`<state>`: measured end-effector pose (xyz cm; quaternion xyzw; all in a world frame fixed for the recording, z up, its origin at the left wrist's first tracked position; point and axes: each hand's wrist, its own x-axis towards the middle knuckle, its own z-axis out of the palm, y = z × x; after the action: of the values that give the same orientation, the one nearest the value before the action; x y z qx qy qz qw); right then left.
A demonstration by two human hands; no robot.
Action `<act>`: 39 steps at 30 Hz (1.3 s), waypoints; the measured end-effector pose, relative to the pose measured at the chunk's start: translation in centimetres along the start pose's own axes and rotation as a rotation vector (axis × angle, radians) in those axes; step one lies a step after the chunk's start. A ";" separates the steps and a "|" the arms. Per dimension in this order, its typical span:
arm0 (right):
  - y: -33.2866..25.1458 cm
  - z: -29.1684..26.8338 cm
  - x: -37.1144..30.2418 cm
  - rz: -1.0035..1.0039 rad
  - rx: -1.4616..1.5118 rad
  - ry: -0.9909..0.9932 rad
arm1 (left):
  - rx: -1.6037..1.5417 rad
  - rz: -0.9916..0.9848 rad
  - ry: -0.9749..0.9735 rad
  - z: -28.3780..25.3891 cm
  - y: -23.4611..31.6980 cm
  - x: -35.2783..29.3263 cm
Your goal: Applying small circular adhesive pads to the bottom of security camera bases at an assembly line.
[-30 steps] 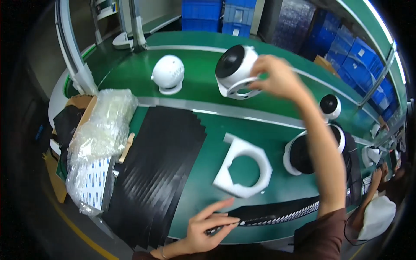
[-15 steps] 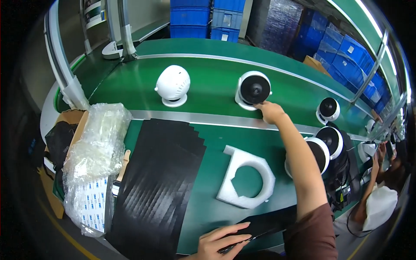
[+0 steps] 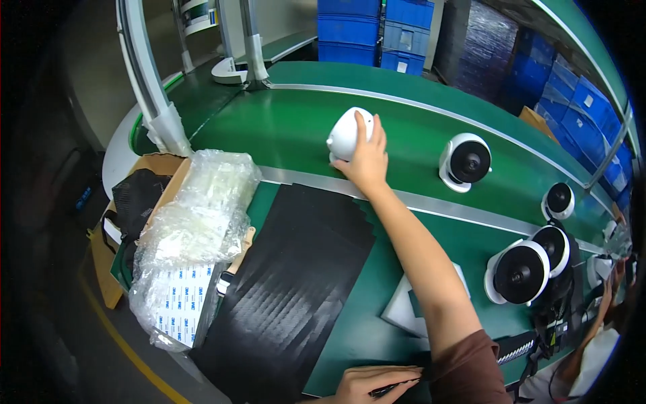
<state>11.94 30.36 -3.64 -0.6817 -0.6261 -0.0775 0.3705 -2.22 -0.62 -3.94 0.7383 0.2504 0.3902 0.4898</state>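
My right hand (image 3: 367, 155) reaches across to the conveyor and is closed around a white rounded desk fan (image 3: 346, 133), its fingers over the top and side. The fan's back faces me, and its lower part is partly hidden by the hand. My left hand (image 3: 380, 384) is low at the table's front edge, fingers closed on a slim black object (image 3: 385, 389) that I cannot identify. A white foam piece (image 3: 406, 311) lies under my right forearm, which hides most of it. Left of that forearm is a fanned stack of black sheets (image 3: 289, 283).
More white fans with black fronts stand on the belt (image 3: 465, 161) and on the table at right (image 3: 519, 275). Bubble-wrapped packs (image 3: 195, 215), a wooden-handled brush (image 3: 235, 259) and a carton (image 3: 171, 185) lie left. A co-worker's arm shows at far right; blue crates (image 3: 346, 30) stand behind.
My right hand has left the dark-fronted fan and moved left onto the one showing its back. The view has turned left, shifting everything rightward. The forearm now covers much of the foam.
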 end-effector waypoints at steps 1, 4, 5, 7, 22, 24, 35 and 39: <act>0.4 -0.1 0.1 -0.075 0.028 0.121 | 0.011 -0.004 0.000 -0.2 0.1 0.2; 1.9 -3.6 2.5 0.176 0.080 -0.046 | -0.183 -0.128 0.031 0.2 -0.3 -0.2; 3.0 -5.4 3.5 0.262 0.155 -0.146 | -0.210 -0.130 0.002 0.1 -0.6 -0.1; 2.0 -10.9 2.7 0.359 0.560 -0.432 | -0.259 -0.098 0.028 -0.3 -0.6 0.3; 4.5 -23.3 -15.0 0.264 -0.003 -0.616 | -0.215 -0.173 0.098 0.1 0.6 1.6; 6.5 -23.1 -16.0 0.176 0.083 -0.554 | -0.197 -0.189 0.115 0.3 0.6 1.7; -0.5 -28.7 -22.6 -0.203 0.343 -0.200 | -0.185 -0.093 0.114 -0.6 1.7 2.5; 0.3 -27.6 -23.8 -0.010 0.568 -0.450 | -0.208 -0.159 0.057 -1.0 2.6 2.5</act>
<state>17.26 -5.20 2.38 -0.5486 -0.6919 0.2498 0.3973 -1.66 0.73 -0.55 0.6501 0.2800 0.3947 0.5858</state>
